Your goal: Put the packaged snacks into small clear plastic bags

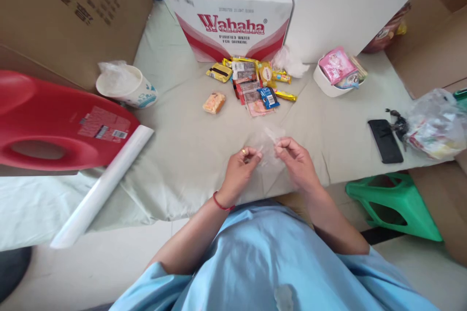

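Note:
Both my hands hold a thin clear plastic bag (269,148) over the near edge of the cloth-covered table (189,141). My left hand (239,167), with a ring and a red wrist cord, pinches the bag's left edge. My right hand (297,163) pinches its right edge with curled fingers. A pile of small snack packets (251,85) lies further back in the middle of the table, beyond the bag. An orange packet (214,102) sits apart on the pile's left.
A roll of clear bags (104,184) lies at the left beside a red plastic container (47,121) and a white cup (126,87). A Wahaha carton (233,19) stands behind. At the right are a white bowl of packets (337,75), a black phone (386,140), a filled plastic bag (436,124) and a green stool (396,201).

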